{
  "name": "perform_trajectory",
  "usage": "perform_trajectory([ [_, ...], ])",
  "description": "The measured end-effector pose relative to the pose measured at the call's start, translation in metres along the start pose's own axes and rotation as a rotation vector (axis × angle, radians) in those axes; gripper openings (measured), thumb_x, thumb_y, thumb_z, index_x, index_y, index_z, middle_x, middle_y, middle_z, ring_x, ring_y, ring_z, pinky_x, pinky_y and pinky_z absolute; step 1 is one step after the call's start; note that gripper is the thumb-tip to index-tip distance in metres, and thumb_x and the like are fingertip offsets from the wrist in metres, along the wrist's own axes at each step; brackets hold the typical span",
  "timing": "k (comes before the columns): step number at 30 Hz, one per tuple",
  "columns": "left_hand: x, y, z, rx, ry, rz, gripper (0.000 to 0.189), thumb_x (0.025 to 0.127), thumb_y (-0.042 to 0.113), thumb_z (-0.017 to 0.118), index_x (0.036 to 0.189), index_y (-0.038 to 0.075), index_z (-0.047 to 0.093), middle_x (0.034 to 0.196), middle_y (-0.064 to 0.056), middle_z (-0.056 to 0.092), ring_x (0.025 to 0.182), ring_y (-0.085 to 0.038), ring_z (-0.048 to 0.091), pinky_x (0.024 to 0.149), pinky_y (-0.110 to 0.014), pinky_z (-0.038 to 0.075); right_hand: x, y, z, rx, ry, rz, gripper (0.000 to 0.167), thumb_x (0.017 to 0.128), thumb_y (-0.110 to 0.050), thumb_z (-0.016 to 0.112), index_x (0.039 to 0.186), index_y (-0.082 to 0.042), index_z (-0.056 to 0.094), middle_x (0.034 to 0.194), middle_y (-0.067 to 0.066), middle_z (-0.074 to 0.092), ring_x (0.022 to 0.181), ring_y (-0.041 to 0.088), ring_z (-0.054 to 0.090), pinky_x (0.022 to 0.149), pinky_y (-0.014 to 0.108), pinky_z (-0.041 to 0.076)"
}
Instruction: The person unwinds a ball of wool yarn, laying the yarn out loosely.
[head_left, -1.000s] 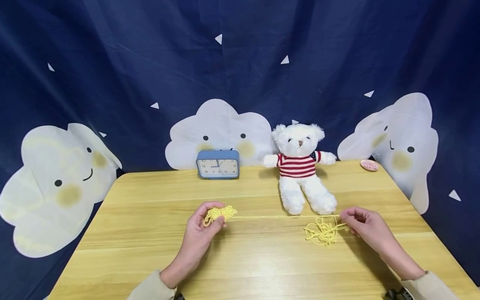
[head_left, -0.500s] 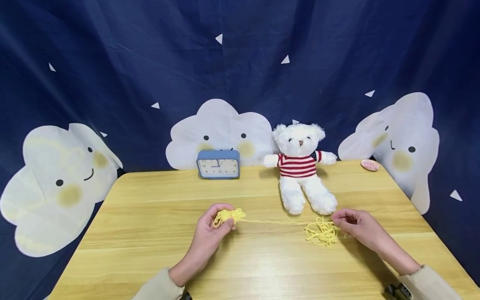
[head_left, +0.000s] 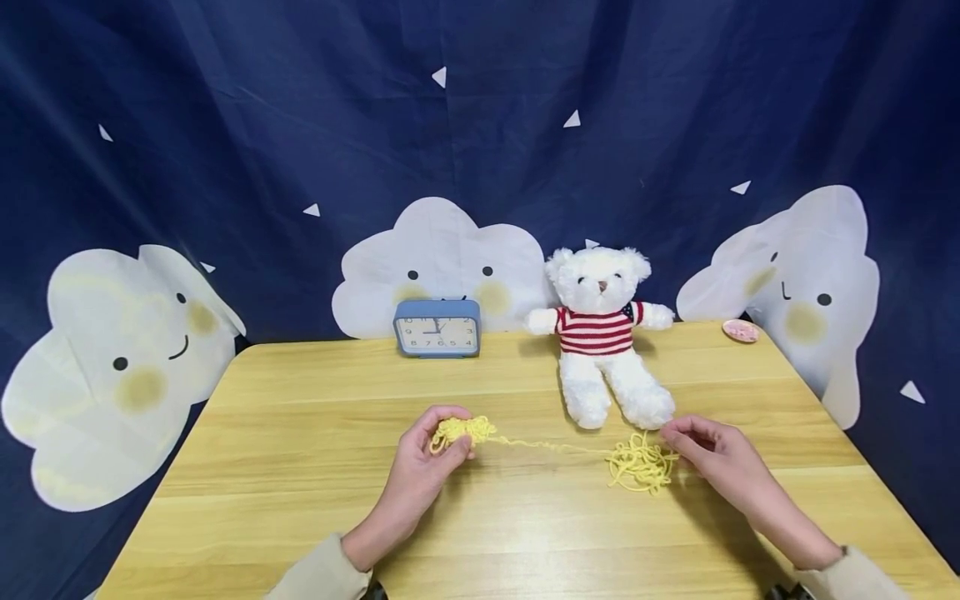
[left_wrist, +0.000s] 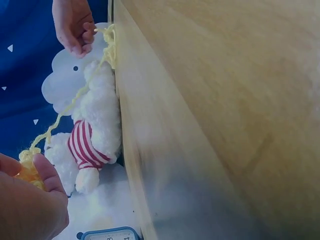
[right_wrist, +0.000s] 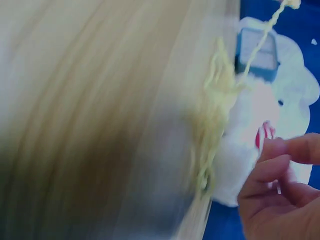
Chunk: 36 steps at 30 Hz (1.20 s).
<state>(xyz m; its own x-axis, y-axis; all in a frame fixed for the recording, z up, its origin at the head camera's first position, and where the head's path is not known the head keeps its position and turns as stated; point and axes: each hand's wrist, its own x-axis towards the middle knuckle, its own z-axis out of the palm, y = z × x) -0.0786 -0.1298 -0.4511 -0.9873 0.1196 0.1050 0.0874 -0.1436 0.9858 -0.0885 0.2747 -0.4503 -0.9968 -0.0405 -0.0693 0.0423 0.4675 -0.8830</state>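
A clump of yellow yarn (head_left: 463, 432) sits in my left hand (head_left: 423, 458), gripped between thumb and fingers above the table. One strand sags from it to a loose yellow yarn pile (head_left: 641, 465) at the right. Beside that pile is my right hand (head_left: 712, 454), its thumb and index tips close together and the other fingers curled. No yarn shows at those fingertips in the right wrist view, where the hand (right_wrist: 280, 185) is apart from the blurred yarn (right_wrist: 212, 120). In the left wrist view the strand (left_wrist: 67, 110) runs from the clump up to the pile.
A white teddy bear (head_left: 596, 333) in a red-striped shirt sits behind the strand, its feet near the pile. A blue alarm clock (head_left: 437, 329) stands at the back left of it. A small pink oval item (head_left: 741, 331) lies at the table's (head_left: 300, 467) back right.
The taut strand between my hands now hangs slack. My left hand has moved right with the clump, and my right hand a little left; the strand has left its fingertips.
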Motion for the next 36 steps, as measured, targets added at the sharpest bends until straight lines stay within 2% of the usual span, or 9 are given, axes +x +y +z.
perform_trajectory([
  [4,0.000,0.002,0.001,-0.006,-0.006,0.000,0.032,0.097,-0.015,0.067,0.129,-0.011,0.064,0.123,-0.024,0.062,0.095,-0.032,0.070,0.088,-0.033,0.066,-0.003,-0.017,0.015,0.163,-0.009,-0.032,0.026,0.110,-0.016,0.068,0.120,0.008,0.071,0.089,0.002,0.069,0.074,0.013,0.060,0.061,0.026,0.055],
  [10,0.000,0.005,0.002,-0.005,-0.005,-0.009,0.034,0.097,-0.016,0.067,0.131,-0.016,0.060,0.124,-0.023,0.062,0.094,-0.032,0.070,0.088,-0.035,0.066,-0.005,-0.042,0.050,0.288,-0.163,-0.126,0.032,0.108,-0.011,0.069,0.133,0.008,0.066,0.103,0.009,0.074,0.082,0.017,0.066,0.070,0.029,0.060],
  [15,0.001,0.007,0.005,-0.017,-0.009,-0.009,0.035,0.097,-0.017,0.066,0.131,-0.016,0.060,0.125,-0.023,0.061,0.092,-0.025,0.069,0.089,-0.035,0.066,0.000,-0.058,0.080,0.302,-0.251,-0.139,0.032,0.105,-0.014,0.074,0.131,0.004,0.069,0.098,0.013,0.070,0.076,0.016,0.061,0.062,0.026,0.055],
  [18,0.001,0.006,0.008,-0.021,-0.018,-0.001,0.035,0.096,-0.016,0.067,0.130,-0.016,0.060,0.124,-0.023,0.061,0.093,-0.023,0.069,0.089,-0.034,0.065,0.004,-0.066,0.092,0.281,-0.273,-0.149,0.033,0.103,-0.017,0.077,0.130,0.002,0.071,0.104,0.014,0.071,0.073,0.013,0.057,0.060,0.023,0.051],
  [20,0.001,0.005,0.009,-0.020,-0.025,0.004,0.034,0.096,-0.016,0.067,0.130,-0.015,0.061,0.123,-0.023,0.061,0.093,-0.023,0.069,0.088,-0.032,0.065,0.007,-0.070,0.100,0.271,-0.295,-0.164,0.036,0.102,-0.017,0.078,0.131,0.003,0.070,0.117,0.016,0.073,0.076,0.013,0.060,0.064,0.022,0.053],
  [22,0.000,0.005,0.010,-0.015,-0.030,0.011,0.034,0.097,-0.015,0.067,0.130,-0.014,0.061,0.123,-0.022,0.062,0.093,-0.024,0.069,0.087,-0.031,0.065,0.009,-0.074,0.108,0.271,-0.326,-0.168,0.040,0.101,-0.018,0.079,0.133,0.003,0.069,0.122,0.018,0.073,0.081,0.014,0.064,0.067,0.022,0.055],
  [25,-0.001,0.005,0.009,-0.010,-0.033,0.020,0.033,0.097,-0.014,0.067,0.130,-0.014,0.061,0.123,-0.021,0.062,0.093,-0.024,0.069,0.085,-0.029,0.065,0.011,-0.080,0.119,0.268,-0.377,-0.173,0.041,0.101,-0.017,0.080,0.134,0.004,0.068,0.127,0.019,0.072,0.079,0.013,0.063,0.065,0.020,0.053],
  [31,-0.001,0.006,0.008,0.003,-0.032,0.029,0.034,0.098,-0.012,0.069,0.131,-0.014,0.061,0.122,-0.021,0.063,0.095,-0.027,0.069,0.086,-0.030,0.065,0.012,-0.090,0.130,0.309,-0.447,-0.156,0.033,0.101,-0.016,0.079,0.125,0.006,0.072,0.110,0.016,0.075,0.067,0.007,0.053,0.056,0.016,0.044],
  [36,0.001,0.008,0.004,0.017,-0.023,0.039,0.035,0.097,-0.013,0.069,0.131,-0.014,0.061,0.122,-0.023,0.063,0.093,-0.025,0.069,0.085,-0.030,0.065,0.012,-0.092,0.122,0.329,-0.424,-0.184,0.023,0.105,-0.014,0.073,0.114,0.007,0.075,0.092,0.015,0.072,0.064,0.006,0.050,0.056,0.017,0.044],
])
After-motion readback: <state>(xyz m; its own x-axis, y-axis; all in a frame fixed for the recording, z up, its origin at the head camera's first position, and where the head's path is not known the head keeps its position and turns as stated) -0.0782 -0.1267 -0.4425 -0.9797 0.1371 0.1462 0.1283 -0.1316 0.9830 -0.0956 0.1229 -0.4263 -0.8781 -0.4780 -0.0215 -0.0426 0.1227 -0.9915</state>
